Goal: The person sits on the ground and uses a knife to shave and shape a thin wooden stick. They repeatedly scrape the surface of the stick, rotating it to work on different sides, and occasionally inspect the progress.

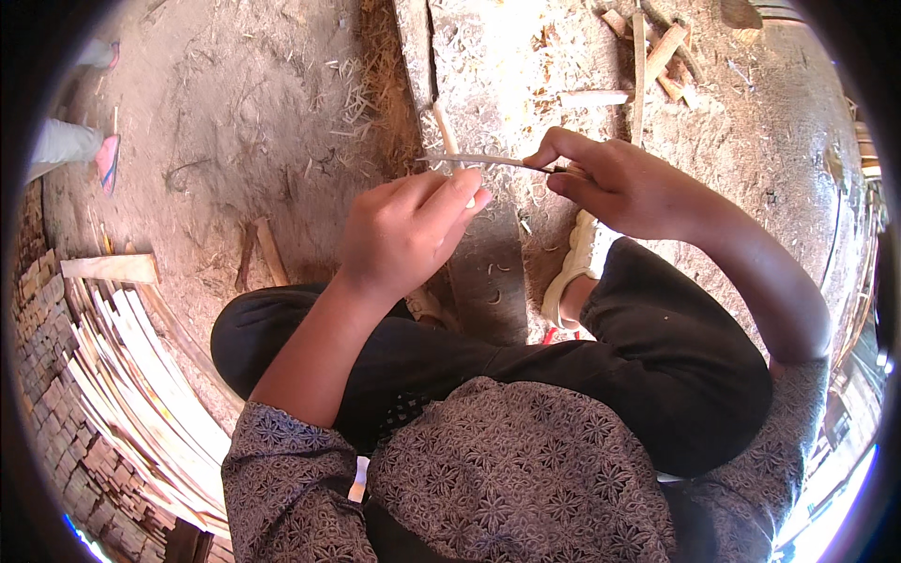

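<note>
My right hand (pixel 624 186) is closed round the handle of a knife (pixel 493 159), its thin blade pointing left. My left hand (pixel 399 230) grips a slim pale wooden stick (pixel 445 127), whose far end sticks out beyond the fingers. The blade lies across the stick just past my left fingertips. Most of the knife handle and the stick's near end are hidden by my fingers. Below both hands a long dark wooden plank (pixel 488 291) runs away from me between my feet.
Curled wood shavings (pixel 357 98) litter the ground and plank. Wood offcuts (pixel 664 56) lie at the far right. Long pale wooden strips (pixel 150 366) are bundled at the left, beside stacked small blocks (pixel 47 328). Another person's sandalled foot (pixel 108 164) shows at the far left.
</note>
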The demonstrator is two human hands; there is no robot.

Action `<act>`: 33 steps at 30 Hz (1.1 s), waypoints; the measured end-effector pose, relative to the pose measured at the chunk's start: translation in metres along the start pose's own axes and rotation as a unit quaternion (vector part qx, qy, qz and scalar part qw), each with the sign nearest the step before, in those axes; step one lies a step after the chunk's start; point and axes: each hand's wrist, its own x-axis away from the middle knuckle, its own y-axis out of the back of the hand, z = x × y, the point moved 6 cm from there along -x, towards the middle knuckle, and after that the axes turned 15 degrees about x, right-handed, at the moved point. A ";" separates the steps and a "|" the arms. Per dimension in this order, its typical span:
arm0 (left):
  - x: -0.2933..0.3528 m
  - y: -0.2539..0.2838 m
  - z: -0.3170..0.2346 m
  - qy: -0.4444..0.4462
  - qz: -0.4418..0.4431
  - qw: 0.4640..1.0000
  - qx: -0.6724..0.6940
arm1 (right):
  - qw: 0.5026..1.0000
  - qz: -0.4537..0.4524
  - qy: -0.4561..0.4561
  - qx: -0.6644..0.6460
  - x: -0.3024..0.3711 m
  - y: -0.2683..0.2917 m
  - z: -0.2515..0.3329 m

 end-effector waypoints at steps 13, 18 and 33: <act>0.014 -0.019 -0.008 0.095 0.084 0.987 -0.099 | 0.981 -0.095 0.015 0.171 0.000 -0.008 0.011; 0.018 -0.025 -0.021 0.053 0.085 0.982 -0.159 | 0.972 -0.100 -0.002 0.214 0.005 -0.014 0.015; 0.021 -0.034 -0.019 0.015 0.084 0.988 -0.126 | 0.963 -0.081 -0.026 0.256 -0.093 -0.027 0.001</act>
